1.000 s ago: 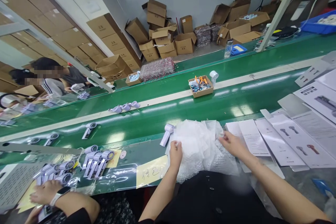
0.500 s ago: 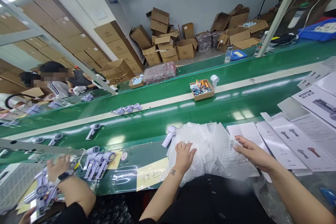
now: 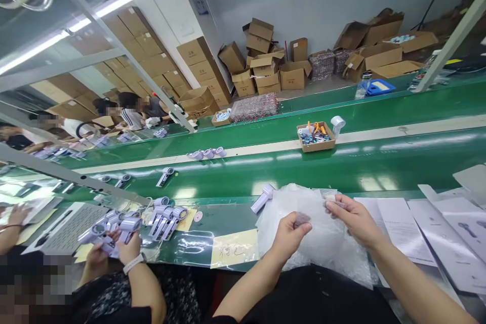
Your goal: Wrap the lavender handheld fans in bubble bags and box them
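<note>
In front of me lies a loose pile of translucent bubble-wrap bags (image 3: 281, 212). Over it, my left hand (image 3: 288, 238) pinches a bit of bubble wrap between thumb and fingers. My right hand (image 3: 355, 217) is closed on the edge of a bubble-wrap bag at the pile's right side. Whether both hands hold the same bag I cannot tell. A lilac handheld fan (image 3: 262, 198) lies against the pile's far left edge, touched by neither hand. Left of the pile is a yellow paper (image 3: 233, 249) with handwriting.
White printed sheets (image 3: 402, 228) spread to the right. A small carton (image 3: 317, 147) of parts and orange-handled tools stands on the green conveyor (image 3: 228, 182). Several lilac fans (image 3: 167, 217) lie to the left, where a co-worker's hands (image 3: 127, 245) hold more fans.
My view has swung left. Both hands have gone from spread fingers on the bags to pinching bubble wrap, and have come closer together. The neighbouring co-worker now holds fans in both hands.
</note>
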The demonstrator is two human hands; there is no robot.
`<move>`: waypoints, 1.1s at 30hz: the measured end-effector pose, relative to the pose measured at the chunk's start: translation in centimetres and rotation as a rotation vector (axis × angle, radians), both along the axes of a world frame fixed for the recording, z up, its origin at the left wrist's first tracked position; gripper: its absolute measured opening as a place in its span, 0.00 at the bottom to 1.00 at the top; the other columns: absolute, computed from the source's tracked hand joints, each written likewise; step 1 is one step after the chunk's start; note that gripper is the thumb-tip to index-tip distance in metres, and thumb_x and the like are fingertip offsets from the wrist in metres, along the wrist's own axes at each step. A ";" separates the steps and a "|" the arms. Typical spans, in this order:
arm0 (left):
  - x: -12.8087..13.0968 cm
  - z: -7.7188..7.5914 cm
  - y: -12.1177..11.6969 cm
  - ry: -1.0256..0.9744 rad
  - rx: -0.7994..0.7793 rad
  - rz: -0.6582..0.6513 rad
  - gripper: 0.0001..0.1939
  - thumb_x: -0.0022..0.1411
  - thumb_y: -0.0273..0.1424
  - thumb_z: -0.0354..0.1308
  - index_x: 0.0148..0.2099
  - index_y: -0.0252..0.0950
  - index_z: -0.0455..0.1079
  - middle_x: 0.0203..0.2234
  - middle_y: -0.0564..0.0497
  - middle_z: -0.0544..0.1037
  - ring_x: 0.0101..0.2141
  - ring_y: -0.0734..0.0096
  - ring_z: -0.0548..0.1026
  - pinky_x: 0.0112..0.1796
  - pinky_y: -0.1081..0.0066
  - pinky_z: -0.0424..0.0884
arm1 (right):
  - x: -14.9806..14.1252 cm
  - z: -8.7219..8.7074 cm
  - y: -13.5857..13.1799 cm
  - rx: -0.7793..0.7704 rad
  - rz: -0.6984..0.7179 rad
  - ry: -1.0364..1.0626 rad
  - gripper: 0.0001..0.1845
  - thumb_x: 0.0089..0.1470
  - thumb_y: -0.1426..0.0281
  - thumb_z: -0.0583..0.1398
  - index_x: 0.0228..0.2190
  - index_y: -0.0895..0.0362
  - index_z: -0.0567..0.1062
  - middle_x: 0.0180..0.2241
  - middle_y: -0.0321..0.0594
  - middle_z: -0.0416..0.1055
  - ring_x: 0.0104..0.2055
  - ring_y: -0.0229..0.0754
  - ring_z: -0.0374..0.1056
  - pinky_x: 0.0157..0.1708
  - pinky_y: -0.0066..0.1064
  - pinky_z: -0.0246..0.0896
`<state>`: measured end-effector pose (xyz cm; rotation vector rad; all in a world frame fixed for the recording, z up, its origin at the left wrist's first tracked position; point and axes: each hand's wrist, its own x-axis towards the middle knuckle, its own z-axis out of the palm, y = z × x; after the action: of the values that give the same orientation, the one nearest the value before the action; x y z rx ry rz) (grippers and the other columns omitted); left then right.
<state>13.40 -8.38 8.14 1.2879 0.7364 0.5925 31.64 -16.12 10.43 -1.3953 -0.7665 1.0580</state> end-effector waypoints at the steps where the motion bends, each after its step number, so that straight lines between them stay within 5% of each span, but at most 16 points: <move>1: -0.2 -0.2 0.0 0.004 -0.008 -0.014 0.14 0.48 0.36 0.65 0.34 0.32 0.70 0.25 0.53 0.71 0.28 0.75 0.67 0.32 0.73 0.62 | -0.2 0.4 0.8 0.008 -0.039 -0.049 0.18 0.48 0.55 0.62 0.34 0.56 0.75 0.30 0.41 0.73 0.32 0.41 0.67 0.32 0.30 0.63; 4: -0.9 -1.8 0.5 0.119 -0.045 0.012 0.15 0.50 0.37 0.62 0.38 0.33 0.70 0.25 0.53 0.71 0.25 0.75 0.67 0.29 0.74 0.64 | -0.4 0.1 2.2 0.009 -0.113 -0.111 0.19 0.50 0.54 0.60 0.31 0.57 0.74 0.27 0.39 0.72 0.28 0.38 0.66 0.29 0.29 0.62; 7: -2.3 -4.0 2.0 0.381 0.025 0.160 0.15 0.56 0.39 0.54 0.40 0.33 0.69 0.25 0.51 0.71 0.24 0.71 0.68 0.25 0.72 0.65 | 1.1 -1.7 2.0 -0.145 -0.180 -0.298 0.24 0.59 0.54 0.47 0.36 0.59 0.72 0.34 0.46 0.74 0.33 0.41 0.69 0.31 0.31 0.64; 9: -3.4 -5.3 3.0 0.563 0.184 0.226 0.17 0.58 0.38 0.52 0.45 0.33 0.68 0.31 0.47 0.73 0.31 0.64 0.72 0.31 0.68 0.69 | 2.5 -3.2 0.9 -0.331 -0.120 -0.559 0.23 0.61 0.58 0.42 0.39 0.58 0.71 0.36 0.47 0.74 0.36 0.43 0.70 0.33 0.33 0.64; 12: -4.4 -6.4 3.5 0.767 0.617 0.218 0.25 0.58 0.35 0.55 0.57 0.32 0.61 0.46 0.39 0.71 0.50 0.53 0.66 0.49 0.56 0.63 | 3.0 -5.4 -1.5 -0.543 0.065 -0.795 0.11 0.54 0.69 0.53 0.37 0.58 0.72 0.33 0.48 0.74 0.38 0.47 0.70 0.37 0.35 0.61; 16: -3.9 -7.1 2.9 0.847 1.080 -0.120 0.26 0.61 0.40 0.53 0.61 0.42 0.59 0.57 0.40 0.61 0.59 0.46 0.52 0.56 0.44 0.46 | 1.0 -7.7 -3.6 -0.704 0.248 -0.911 0.22 0.39 0.84 0.56 0.40 0.63 0.72 0.39 0.56 0.73 0.45 0.55 0.68 0.40 0.38 0.58; 19: -3.2 -7.6 2.7 0.893 1.119 -0.414 0.30 0.57 0.49 0.55 0.61 0.51 0.58 0.59 0.44 0.60 0.60 0.41 0.51 0.54 0.35 0.40 | 0.8 -7.9 -4.1 -0.787 0.368 -0.956 0.22 0.40 0.86 0.53 0.40 0.63 0.72 0.36 0.56 0.73 0.41 0.56 0.70 0.37 0.40 0.58; 22: -2.9 -7.2 2.5 0.839 1.072 -0.422 0.28 0.59 0.49 0.52 0.59 0.45 0.61 0.53 0.41 0.67 0.58 0.43 0.54 0.55 0.37 0.39 | 2.8 -5.6 -4.4 -0.776 0.469 -0.953 0.15 0.42 0.83 0.53 0.30 0.59 0.74 0.33 0.51 0.74 0.38 0.55 0.70 0.35 0.39 0.58; 26: -1.4 -4.5 1.4 0.455 0.810 -0.270 0.29 0.56 0.47 0.58 0.56 0.39 0.64 0.51 0.40 0.68 0.57 0.49 0.58 0.58 0.46 0.44 | 5.0 0.5 -4.7 -0.521 0.550 -0.816 0.06 0.47 0.74 0.55 0.25 0.54 0.72 0.30 0.40 0.73 0.36 0.48 0.69 0.35 0.34 0.57; 28: 0.0 -2.9 0.6 0.234 0.452 -0.260 0.43 0.47 0.51 0.63 0.61 0.40 0.56 0.57 0.40 0.63 0.56 0.50 0.59 0.56 0.48 0.50 | 4.7 3.2 -4.5 -0.322 0.555 -0.625 0.07 0.52 0.68 0.54 0.29 0.53 0.73 0.33 0.38 0.73 0.36 0.46 0.68 0.36 0.33 0.59; 30: 1.1 -1.7 0.0 0.056 -0.030 -0.315 0.50 0.45 0.59 0.58 0.64 0.39 0.50 0.58 0.38 0.61 0.54 0.49 0.63 0.52 0.49 0.59 | 3.6 4.8 -4.2 -0.164 0.517 -0.433 0.10 0.54 0.64 0.54 0.36 0.53 0.73 0.38 0.39 0.72 0.38 0.45 0.67 0.38 0.33 0.60; 33: 1.6 -0.9 -0.3 -0.123 -0.616 -0.441 0.48 0.47 0.63 0.51 0.61 0.35 0.57 0.52 0.36 0.68 0.48 0.48 0.69 0.44 0.51 0.66 | 1.6 4.1 -4.2 -0.053 0.423 -0.287 0.12 0.55 0.61 0.54 0.35 0.54 0.72 0.39 0.41 0.71 0.40 0.45 0.66 0.41 0.34 0.61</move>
<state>15.04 -8.72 7.27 0.7892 0.4552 0.0659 33.26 -20.35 14.57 -1.4850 -1.2932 1.2190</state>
